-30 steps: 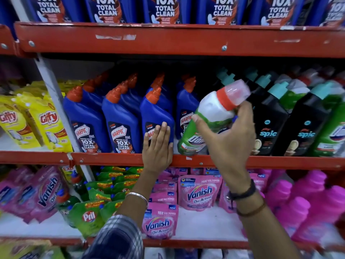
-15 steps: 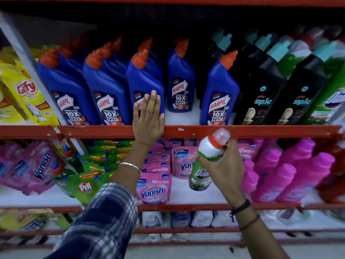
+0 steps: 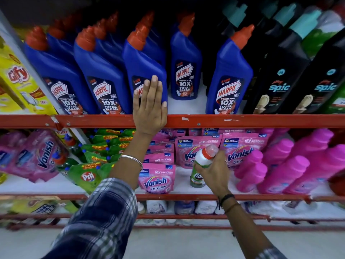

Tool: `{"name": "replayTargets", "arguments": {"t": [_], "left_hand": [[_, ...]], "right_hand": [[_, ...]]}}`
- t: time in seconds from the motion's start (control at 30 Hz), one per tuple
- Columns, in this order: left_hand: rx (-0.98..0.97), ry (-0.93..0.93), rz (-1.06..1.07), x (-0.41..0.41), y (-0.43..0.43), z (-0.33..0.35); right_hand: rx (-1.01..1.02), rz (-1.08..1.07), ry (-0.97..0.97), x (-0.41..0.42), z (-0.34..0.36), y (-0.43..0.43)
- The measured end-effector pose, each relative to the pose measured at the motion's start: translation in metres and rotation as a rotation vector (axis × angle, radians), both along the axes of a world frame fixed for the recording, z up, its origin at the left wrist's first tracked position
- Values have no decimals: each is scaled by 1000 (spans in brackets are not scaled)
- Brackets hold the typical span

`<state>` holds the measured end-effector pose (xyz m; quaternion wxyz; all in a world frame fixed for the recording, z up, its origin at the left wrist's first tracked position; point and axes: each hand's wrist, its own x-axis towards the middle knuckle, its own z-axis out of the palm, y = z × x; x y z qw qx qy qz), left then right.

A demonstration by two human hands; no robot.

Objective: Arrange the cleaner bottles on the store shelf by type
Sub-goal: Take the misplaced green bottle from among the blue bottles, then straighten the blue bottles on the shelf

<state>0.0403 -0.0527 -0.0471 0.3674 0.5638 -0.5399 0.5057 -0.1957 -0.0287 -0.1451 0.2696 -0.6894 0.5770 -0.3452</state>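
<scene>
My right hand (image 3: 216, 171) grips a small green and white bottle (image 3: 202, 161) with an orange collar and clear cap, held upright in front of the lower shelf among pink Vanish pouches (image 3: 157, 179). My left hand (image 3: 150, 107) lies flat, fingers together, against the front of a blue Harpic bottle (image 3: 145, 71) and over the red shelf rail (image 3: 224, 120). More blue Harpic bottles (image 3: 229, 79) with orange caps fill the upper shelf. Black Spic bottles (image 3: 276, 79) with teal caps stand to their right.
Yellow Giffy pouches (image 3: 18, 81) sit at the far left of the upper shelf. The lower shelf holds green Pril pouches (image 3: 87, 174) on the left and pink bottles (image 3: 283, 165) on the right. A gap on the upper shelf lies between two Harpic bottles. Green bottles stand far right.
My right hand has brought the small green bottle down from the upper shelf to the lower shelf level. The view has tilted downward. My left hand stays on the Harpic bottle.
</scene>
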Motion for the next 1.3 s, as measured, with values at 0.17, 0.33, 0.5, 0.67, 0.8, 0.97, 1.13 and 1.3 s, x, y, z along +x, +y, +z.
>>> {"name": "replayTargets", "arguments": {"t": [0.17,0.33,0.5,0.67,0.8,0.97,1.13,1.3], "left_hand": [[3,5,2,-1,1,2],[-10,5,10,-1,-1,2],[-1,1,29,0,-1,1],[3,6,41,1,-2,1],[-6,-6,46,2,-1,-1],[-21,-16,38,1,-2,-1],[-25,-21,32,1,-1,-1],[-17,-34,37,2,-1,-1]], "right_hand": [[-26,-17,41,4,-1,0],[-90,-23,-31,-3,11,8],[-397,-135,-349,-4,79,-8],[-489,-187,-357,25,130,-42],[-410,-242,-291,40,134,-55],[-438,-302,-277,39,137,-62],[-443,-283,-311,46,142,-62],[-465,-223,-339,70,150,-54]]}}
